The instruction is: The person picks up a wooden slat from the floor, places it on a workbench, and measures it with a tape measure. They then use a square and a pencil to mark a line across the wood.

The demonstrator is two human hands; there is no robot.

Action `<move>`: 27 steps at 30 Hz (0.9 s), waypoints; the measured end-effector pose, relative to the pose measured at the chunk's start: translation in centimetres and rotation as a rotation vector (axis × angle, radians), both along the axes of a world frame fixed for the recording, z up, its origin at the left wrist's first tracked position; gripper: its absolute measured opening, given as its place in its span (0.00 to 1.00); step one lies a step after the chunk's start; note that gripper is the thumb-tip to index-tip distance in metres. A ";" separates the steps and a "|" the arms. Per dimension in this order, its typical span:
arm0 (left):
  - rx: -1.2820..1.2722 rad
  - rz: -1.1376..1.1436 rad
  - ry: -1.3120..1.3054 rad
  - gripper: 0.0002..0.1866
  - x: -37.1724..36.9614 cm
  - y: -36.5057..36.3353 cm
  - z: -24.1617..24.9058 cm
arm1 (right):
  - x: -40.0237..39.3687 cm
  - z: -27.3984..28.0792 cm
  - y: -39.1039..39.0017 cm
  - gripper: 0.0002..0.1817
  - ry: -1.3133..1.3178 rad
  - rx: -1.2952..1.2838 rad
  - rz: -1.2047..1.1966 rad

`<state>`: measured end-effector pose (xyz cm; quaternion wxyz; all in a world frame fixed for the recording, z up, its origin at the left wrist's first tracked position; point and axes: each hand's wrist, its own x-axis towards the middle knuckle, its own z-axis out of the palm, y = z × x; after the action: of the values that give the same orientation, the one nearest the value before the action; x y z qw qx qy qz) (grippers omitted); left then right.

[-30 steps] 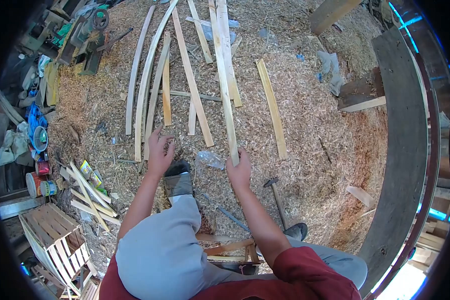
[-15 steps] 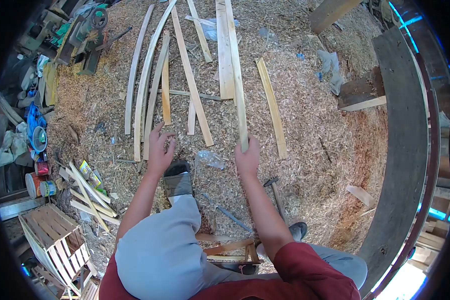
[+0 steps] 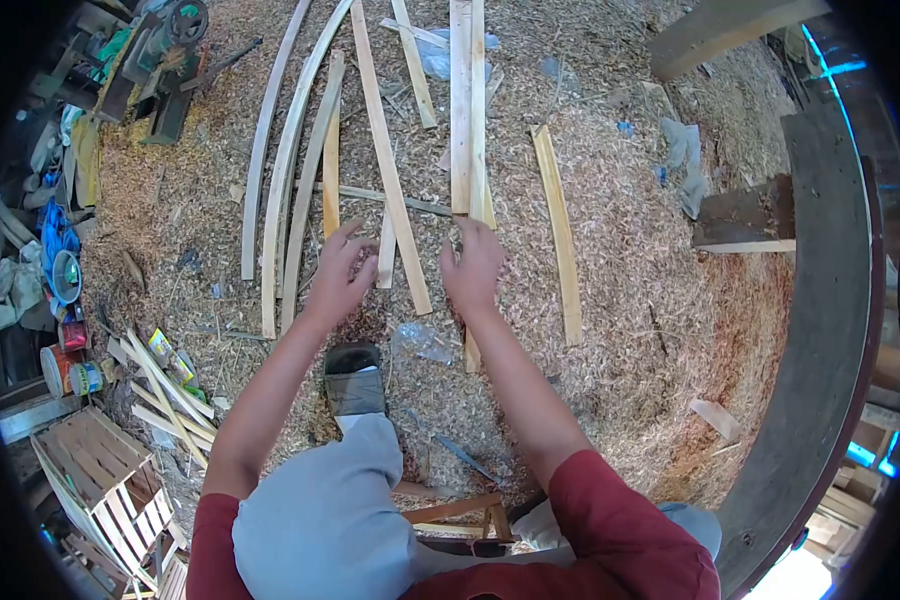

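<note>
My left hand is open, its fingers apart, just below the near end of a short orange-tinted wooden strip. My right hand has its thumb and fingers spread, the fingertips at the near end of a wide pale board. A long narrow strip lies along that board's right side. Below my right wrist the end of a strip shows; my hand hides its middle. Between my hands a long slanting strip lies on the shavings.
Wood shavings cover the ground. Curved strips lie on the left, another strip on the right. A wooden crate, scrap sticks and cans stand lower left. A big dark plank edges the right side.
My right hand has let go of the long strip and moved up to the wide board's end. My left hand has shifted slightly right. The hammer is now mostly hidden by my right arm.
</note>
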<state>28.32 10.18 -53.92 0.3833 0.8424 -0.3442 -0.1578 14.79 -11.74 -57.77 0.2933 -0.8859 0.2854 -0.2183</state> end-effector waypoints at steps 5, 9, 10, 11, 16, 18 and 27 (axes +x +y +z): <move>-0.066 0.040 0.005 0.13 2.9 -1.7 0.1 | 11.3 -2.5 -4.1 0.20 -0.004 -0.069 0.137; -0.056 0.064 0.024 0.12 4.1 -0.4 0.8 | 18.1 -3.3 -5.7 0.20 0.200 -0.162 0.124; -0.054 0.069 0.015 0.12 4.4 0.1 0.9 | 19.2 -3.3 -5.7 0.21 0.297 -0.131 0.123; -0.053 0.084 0.013 0.11 4.6 0.6 0.9 | 20.0 -3.4 -5.6 0.23 0.339 -0.166 0.109; -0.042 0.145 0.033 0.11 5.4 2.2 1.1 | 21.7 -4.6 -6.1 0.25 0.419 -0.187 0.041; -0.042 0.158 0.052 0.11 5.1 2.5 1.4 | 21.2 -4.2 -6.1 0.25 0.417 -0.218 0.039; -0.041 0.161 0.038 0.11 2.8 3.7 0.3 | 9.3 -0.7 -3.4 0.19 0.055 0.006 0.051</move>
<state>31.11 13.85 -53.65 0.4186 0.8562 -0.2710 -0.1354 24.09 -15.16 -58.50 0.2937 -0.8977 0.2712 -0.1855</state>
